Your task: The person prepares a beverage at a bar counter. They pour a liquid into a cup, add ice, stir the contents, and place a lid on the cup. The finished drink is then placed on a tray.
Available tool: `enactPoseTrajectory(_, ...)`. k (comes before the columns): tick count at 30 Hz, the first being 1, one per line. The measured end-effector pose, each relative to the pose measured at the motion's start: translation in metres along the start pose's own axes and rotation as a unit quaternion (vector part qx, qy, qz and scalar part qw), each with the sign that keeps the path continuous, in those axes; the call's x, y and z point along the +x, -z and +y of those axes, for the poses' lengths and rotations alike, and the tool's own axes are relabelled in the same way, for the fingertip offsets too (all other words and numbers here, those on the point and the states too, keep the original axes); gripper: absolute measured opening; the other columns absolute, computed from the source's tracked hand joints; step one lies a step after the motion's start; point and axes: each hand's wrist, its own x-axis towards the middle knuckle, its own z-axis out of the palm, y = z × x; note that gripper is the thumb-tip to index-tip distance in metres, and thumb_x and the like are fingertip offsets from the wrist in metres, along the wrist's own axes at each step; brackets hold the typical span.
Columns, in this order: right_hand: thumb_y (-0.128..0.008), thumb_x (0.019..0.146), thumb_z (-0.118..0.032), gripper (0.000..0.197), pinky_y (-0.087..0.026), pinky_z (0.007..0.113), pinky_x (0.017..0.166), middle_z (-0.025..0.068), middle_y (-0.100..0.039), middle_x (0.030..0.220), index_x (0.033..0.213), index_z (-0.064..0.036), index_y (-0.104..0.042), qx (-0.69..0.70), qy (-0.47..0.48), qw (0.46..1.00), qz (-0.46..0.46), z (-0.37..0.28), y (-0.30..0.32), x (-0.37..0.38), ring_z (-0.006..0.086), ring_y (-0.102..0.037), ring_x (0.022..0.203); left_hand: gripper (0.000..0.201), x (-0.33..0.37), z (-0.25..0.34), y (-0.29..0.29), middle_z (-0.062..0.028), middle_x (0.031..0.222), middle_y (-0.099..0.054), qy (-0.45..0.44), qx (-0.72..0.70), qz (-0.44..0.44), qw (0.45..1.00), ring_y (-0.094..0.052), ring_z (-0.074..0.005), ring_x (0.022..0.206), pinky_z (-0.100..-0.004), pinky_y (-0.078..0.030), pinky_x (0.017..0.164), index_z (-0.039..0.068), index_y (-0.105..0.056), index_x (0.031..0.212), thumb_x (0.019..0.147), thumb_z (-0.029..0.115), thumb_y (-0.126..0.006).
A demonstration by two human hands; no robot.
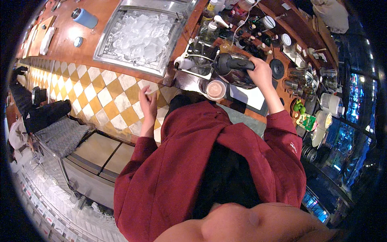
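My right hand (261,73) grips the black handle of a glass jug (241,78) with a black lid and a dark see-through body. Its lid end points left, over the counter in front of me. Just nearer to me stands a round cup (215,89) with a pale pinkish-brown drink, seen from above. My left hand (148,105) hangs in the air over the tiled floor, below the ice bin, with curled fingers. Something small and pale shows at its fingertips, too small to make out.
A steel bin of ice (139,38) is set into the wooden counter, with a blue tumbler (84,18) to its left. A white pitcher (183,63) stands left of the jug. Bottles (254,30) crowd the back; green limes (299,107) sit at right.
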Motion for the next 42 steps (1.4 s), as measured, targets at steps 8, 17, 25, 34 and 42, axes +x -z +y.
enactPoseTrajectory(8, -0.071, 0.068, -0.012, 0.026, -0.049, 0.046, 0.074, 0.0147, -0.065, 0.091, 0.092, -0.0073, -0.062, -0.005, 0.013, 1.0, 0.023, -0.011, -0.009, 0.012, 0.0363, -0.062, 0.089, 0.032, -0.085, -0.101, 0.032, -0.0064, 0.096, -0.05, 0.107, 0.107, -0.02, 0.988, -0.048, -0.0186, 0.079, -0.0303, -0.042, 0.067, 0.007, -0.058, 0.108, 0.078, 0.011, -0.07)
enactPoseTrajectory(17, -0.07, 0.068, -0.015, 0.022, -0.05, 0.047, 0.074, 0.0149, -0.065, 0.089, 0.087, -0.0056, -0.061, -0.053, 0.032, 0.998, 0.013, -0.008, -0.004, 0.008, 0.0358, -0.063, 0.086, 0.035, -0.165, -0.212, 0.063, -0.0184, 0.1, -0.058, 0.296, 0.19, -0.128, 0.927, -0.058, -0.0305, 0.093, -0.0391, -0.047, 0.082, 0.002, -0.061, 0.103, 0.078, 0.023, -0.071)
enactPoseTrajectory(25, -0.066, 0.07, -0.013, 0.025, -0.05, 0.046, 0.072, 0.016, -0.065, 0.088, 0.094, -0.0099, -0.063, -0.101, 0.001, 0.995, -0.022, -0.009, 0.013, 0.0, 0.037, -0.063, 0.087, 0.036, -0.203, -0.261, 0.081, -0.0223, 0.096, -0.065, 0.38, 0.139, -0.167, 0.899, -0.063, -0.0316, 0.089, -0.0381, -0.049, 0.077, -0.004, -0.062, 0.1, 0.079, 0.024, -0.071)
enactPoseTrajectory(34, -0.067, 0.071, -0.02, 0.028, -0.052, 0.047, 0.073, 0.0158, -0.067, 0.089, 0.097, -0.0106, -0.066, -0.115, -0.04, 0.992, 0.016, -0.013, 0.027, -0.004, 0.0361, -0.065, 0.083, 0.035, -0.204, -0.29, 0.075, -0.0163, 0.088, -0.067, 0.394, 0.065, -0.157, 0.903, -0.064, -0.025, 0.081, -0.0351, -0.049, 0.074, -0.003, -0.061, 0.103, 0.083, 0.024, -0.069)
enactPoseTrajectory(42, -0.068, 0.071, -0.022, 0.026, -0.052, 0.047, 0.071, 0.0173, -0.067, 0.084, 0.092, -0.0069, -0.064, -0.098, -0.058, 0.992, 0.061, -0.015, 0.024, -0.003, 0.0368, -0.065, 0.081, 0.03, -0.206, -0.291, 0.081, -0.0142, 0.084, -0.067, 0.405, 0.057, -0.165, 0.898, -0.065, -0.0212, 0.077, -0.0327, -0.049, 0.069, -0.003, -0.06, 0.099, 0.083, 0.021, -0.067)
